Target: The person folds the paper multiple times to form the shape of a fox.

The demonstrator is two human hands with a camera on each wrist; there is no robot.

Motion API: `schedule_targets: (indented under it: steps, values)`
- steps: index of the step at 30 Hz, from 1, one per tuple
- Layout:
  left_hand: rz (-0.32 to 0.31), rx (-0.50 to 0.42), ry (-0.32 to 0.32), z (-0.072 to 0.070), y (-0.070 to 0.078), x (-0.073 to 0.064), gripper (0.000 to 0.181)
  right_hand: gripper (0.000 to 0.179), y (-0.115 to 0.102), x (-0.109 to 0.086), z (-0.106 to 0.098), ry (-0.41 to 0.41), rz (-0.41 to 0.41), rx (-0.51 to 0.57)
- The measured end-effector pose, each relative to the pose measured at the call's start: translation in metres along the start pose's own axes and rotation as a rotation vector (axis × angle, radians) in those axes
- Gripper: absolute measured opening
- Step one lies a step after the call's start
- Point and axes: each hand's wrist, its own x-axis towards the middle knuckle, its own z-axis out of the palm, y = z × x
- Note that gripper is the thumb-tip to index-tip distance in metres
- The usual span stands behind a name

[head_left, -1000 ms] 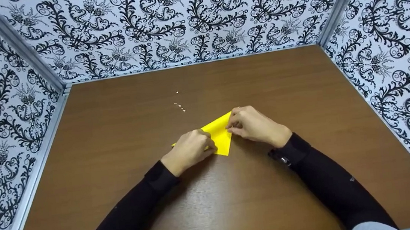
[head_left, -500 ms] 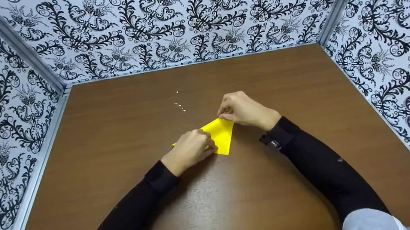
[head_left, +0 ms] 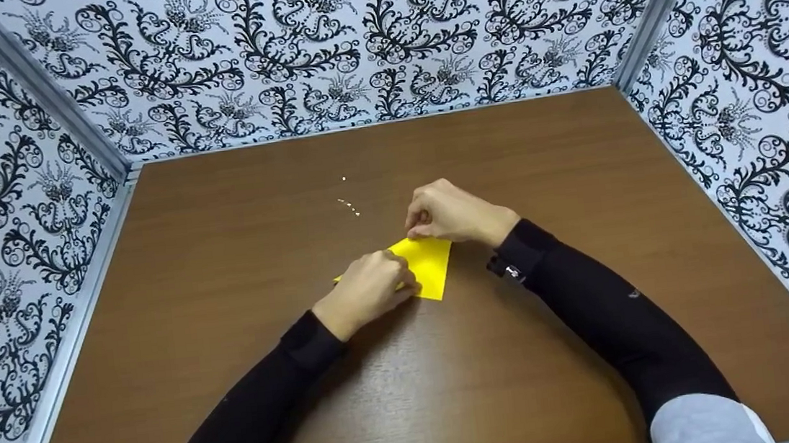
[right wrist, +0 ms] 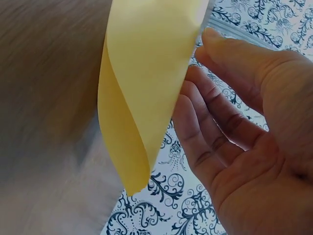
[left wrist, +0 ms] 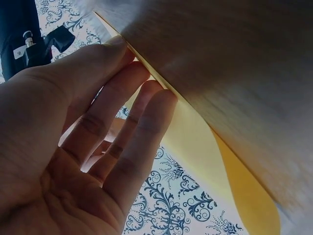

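A yellow paper sheet (head_left: 429,269), partly folded over, lies near the middle of the brown table. My left hand (head_left: 366,289) rests on its left part, fingertips pressing it down and covering much of that side. In the left wrist view, the left fingers (left wrist: 151,117) are only slightly bent, and a loose flap of paper curves beside them. At the sheet's far edge, my right hand (head_left: 455,212) pinches the paper between thumb and forefinger. The right wrist view shows those fingertips along the paper's edge (right wrist: 151,78), with a rounded fold open at one end.
Several tiny pale specks (head_left: 350,207) lie on the brown table (head_left: 235,215) beyond the hands. Patterned black-and-white walls (head_left: 320,48) with grey metal edging enclose its back and sides. Black sleeves with wrist straps cover both forearms.
My right hand has moved from the sheet's right corner to its far edge and then left along it. That corner now lies lower, folded over. The left hand has stayed in place.
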Motion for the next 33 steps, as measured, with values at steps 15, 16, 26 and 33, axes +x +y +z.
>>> schedule_targets:
  steps: [15,16,26,33]
  values:
    - [0.015,0.007,-0.008,0.000,-0.002,0.000,0.006,0.016,0.006,0.009,0.008,-0.045,0.011,-0.039]
    - [0.019,0.010,-0.006,0.000,-0.002,0.000,0.006,0.016,0.006,0.010,0.009,-0.046,0.013,-0.044]
    - [0.018,0.010,-0.001,0.001,-0.002,-0.001,0.009,0.013,0.009,0.012,0.015,-0.063,0.045,-0.036]
    - [0.010,0.014,-0.004,0.001,-0.002,-0.001,0.010,0.010,0.012,0.015,0.016,-0.050,0.053,-0.032]
